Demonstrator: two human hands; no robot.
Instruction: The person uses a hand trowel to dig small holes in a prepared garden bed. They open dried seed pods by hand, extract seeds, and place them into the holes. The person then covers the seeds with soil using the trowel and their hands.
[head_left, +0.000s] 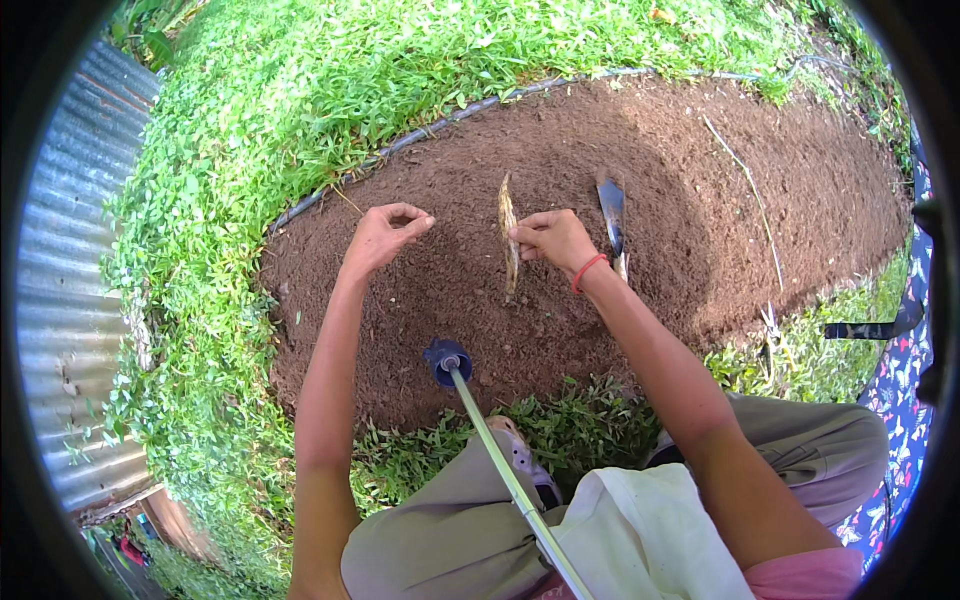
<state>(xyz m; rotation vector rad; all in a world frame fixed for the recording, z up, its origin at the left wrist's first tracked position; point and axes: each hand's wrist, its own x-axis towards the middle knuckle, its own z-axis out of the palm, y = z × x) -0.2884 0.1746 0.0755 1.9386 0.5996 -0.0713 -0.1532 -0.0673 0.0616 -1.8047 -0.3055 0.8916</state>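
Observation:
A long, dry, pale brown seed pod (508, 251) is pinched between the thumb and fingers of my right hand (553, 236). It points away from me, just above the loose brown soil (450, 300) of a garden bed. To its left, over the same soil, is my left hand (390, 234). The left thumb and forefinger meet at their tips; I cannot tell whether anything tiny is between them. Just right of my right hand lies a hand trowel (613, 210) with a soil-marked metal blade, its handle partly hidden by my forearm.
A dark hose (465, 114) runs along the bed's far edge, with grass beyond. A thin stick (739, 161) lies on the soil at right. Near my knees, a metal pole (487, 431) ends in a blue cup (448, 360). Corrugated metal sheeting (71, 247) stands left.

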